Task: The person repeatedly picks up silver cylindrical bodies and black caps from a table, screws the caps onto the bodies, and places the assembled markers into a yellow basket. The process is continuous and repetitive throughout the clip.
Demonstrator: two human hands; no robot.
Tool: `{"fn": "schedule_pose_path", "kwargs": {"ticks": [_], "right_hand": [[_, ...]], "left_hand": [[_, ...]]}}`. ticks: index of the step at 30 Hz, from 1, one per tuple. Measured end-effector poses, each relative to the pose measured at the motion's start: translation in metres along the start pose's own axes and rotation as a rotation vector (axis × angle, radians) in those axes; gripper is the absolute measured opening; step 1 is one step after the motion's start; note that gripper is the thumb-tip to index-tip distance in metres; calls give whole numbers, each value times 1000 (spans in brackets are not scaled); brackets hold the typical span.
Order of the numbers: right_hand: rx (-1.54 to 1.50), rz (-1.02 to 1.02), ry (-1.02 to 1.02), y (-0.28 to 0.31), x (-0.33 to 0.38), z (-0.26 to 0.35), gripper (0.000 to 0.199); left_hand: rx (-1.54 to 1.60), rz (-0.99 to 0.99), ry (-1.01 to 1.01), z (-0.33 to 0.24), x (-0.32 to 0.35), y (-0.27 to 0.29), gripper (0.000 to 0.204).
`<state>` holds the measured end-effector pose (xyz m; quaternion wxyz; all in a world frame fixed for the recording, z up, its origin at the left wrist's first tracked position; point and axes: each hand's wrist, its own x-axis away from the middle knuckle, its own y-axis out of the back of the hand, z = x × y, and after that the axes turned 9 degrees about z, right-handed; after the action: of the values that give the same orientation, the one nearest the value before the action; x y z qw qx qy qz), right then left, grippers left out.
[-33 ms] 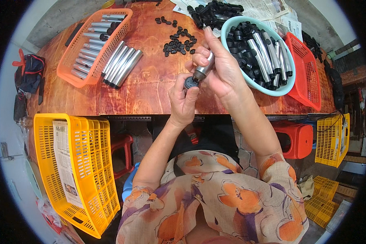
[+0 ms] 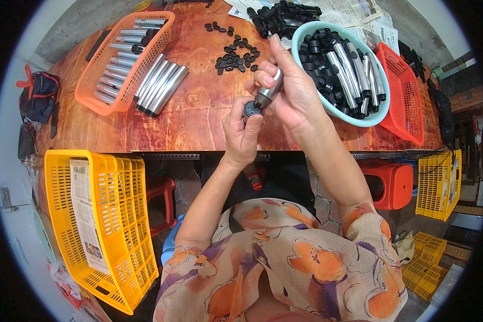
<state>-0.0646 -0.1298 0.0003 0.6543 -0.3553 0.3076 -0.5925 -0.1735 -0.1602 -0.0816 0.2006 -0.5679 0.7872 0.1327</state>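
Closed round a short silver metal tube (image 2: 269, 92), my right hand (image 2: 296, 91) holds it at a slant above the table's near edge. Its dark lower end points down toward my left hand (image 2: 242, 131). Between the thumb and fingers of that left hand is a round black plastic cap (image 2: 250, 109), pinched with its face turned up. The tube's end meets or nearly meets the cap's edge; whether they are joined, I cannot tell. Beyond my hands lie several small black parts (image 2: 233, 58), loose on the reddish wooden table (image 2: 198, 123).
At left, an orange basket (image 2: 80, 91) holds silver tubes, with several more tubes (image 2: 162, 86) beside it. A pale-green basin (image 2: 341, 119) of black caps and tubes stands at right, against a red basket (image 2: 417, 115). Black parts (image 2: 276, 19) lie behind. A yellow crate (image 2: 126, 214) stands lower left.
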Motion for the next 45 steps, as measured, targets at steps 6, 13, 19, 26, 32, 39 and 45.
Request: {"fn": "schedule_pose_path", "kwargs": {"ticks": [6,13,19,26,32,39,45], "right_hand": [[100,28,102,-10,3,-5,25],[306,89,184,-19,8,-8,23],[396,134,253,-22,10,-12,24],[576,251,359,-19,9,-12,23],[756,367,453,-12,8,-12,17],[782,459,505,-8,4,-10,15],[718,470,452,-9,6,-9,13]], "left_hand": [[-42,-2,-30,3,0,-2,42],[-11,35,33,2,4,2,46],[-85,-2,-152,4,-1,2,46],[73,3,8,14,2,0,30],[62,-29,-14,10,-3,-2,27],[0,-26,-32,13,-3,-3,22],[15,-22,9,10,0,-1,22]]}}
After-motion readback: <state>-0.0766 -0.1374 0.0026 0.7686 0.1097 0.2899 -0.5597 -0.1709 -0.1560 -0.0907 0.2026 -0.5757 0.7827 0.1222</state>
